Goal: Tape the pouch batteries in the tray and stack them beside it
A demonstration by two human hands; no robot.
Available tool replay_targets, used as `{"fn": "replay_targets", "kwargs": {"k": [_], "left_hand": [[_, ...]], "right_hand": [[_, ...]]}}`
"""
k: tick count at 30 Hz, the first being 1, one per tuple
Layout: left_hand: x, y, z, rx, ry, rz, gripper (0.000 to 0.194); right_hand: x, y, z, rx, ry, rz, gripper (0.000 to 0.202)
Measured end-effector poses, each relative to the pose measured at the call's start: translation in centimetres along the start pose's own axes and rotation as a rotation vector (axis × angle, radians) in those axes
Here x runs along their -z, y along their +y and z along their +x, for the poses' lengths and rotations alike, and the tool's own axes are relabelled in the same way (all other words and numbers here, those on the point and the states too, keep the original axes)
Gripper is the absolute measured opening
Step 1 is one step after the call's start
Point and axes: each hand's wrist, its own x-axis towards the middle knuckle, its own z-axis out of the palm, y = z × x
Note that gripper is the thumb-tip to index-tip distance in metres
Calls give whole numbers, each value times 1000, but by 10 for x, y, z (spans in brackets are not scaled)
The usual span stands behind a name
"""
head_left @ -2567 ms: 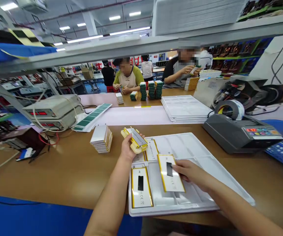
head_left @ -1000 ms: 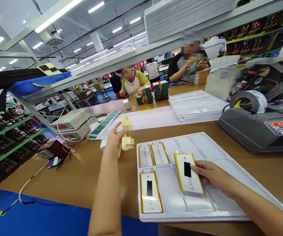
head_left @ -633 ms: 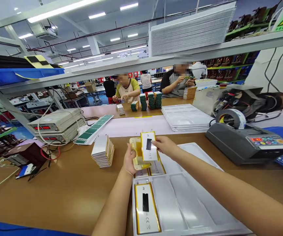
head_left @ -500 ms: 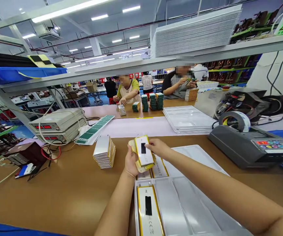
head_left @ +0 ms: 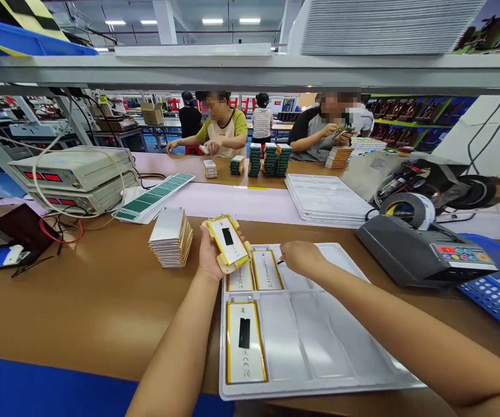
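Observation:
My left hand (head_left: 211, 255) holds a pale yellow plate (head_left: 231, 267) bearing a white pouch battery with yellow edges (head_left: 234, 243) and a black patch. Curled closed, my right hand (head_left: 302, 259) hangs over the white compartment tray (head_left: 319, 389), with a small dark thing, too small to name, at its fingertips. Three batteries lie in the tray: one in the front left compartment (head_left: 250, 362), one in the back row (head_left: 267, 271), and one at the back left, partly covered by the held plate. Left of the tray stands a stack of silvery batteries (head_left: 169, 237).
A grey tape dispenser (head_left: 419, 249) stands on the right, by a blue basket (head_left: 499, 298). Stacked trays (head_left: 328, 197) and green sheets (head_left: 156, 197) lie behind. Metering boxes (head_left: 76, 174) are at left. Two people work across the table. A shelf beam (head_left: 232, 75) crosses above.
My right hand has moved away from the held battery to the right, over the tray. My left hand has lowered and tilted the plate with the battery. The camera view has shifted and levelled.

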Motion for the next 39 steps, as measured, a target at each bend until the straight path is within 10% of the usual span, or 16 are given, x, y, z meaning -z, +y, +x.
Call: {"fn": "replay_targets", "kwargs": {"k": [13, 24, 34, 39], "left_hand": [[10, 3, 6, -3, 127, 46, 56], [15, 5, 5, 27, 138, 41, 62], [-3, 1, -5, 102, -63, -24, 64], [-3, -6, -7, 138, -109, -37, 68]], "right_hand": [[-17, 4, -9, -85, 14, 214, 12], [-28, -6, 8, -152, -199, 839, 21], [40, -26, 18, 66, 29, 1107, 8], [41, -62, 19, 207, 0, 1007, 5]]}}
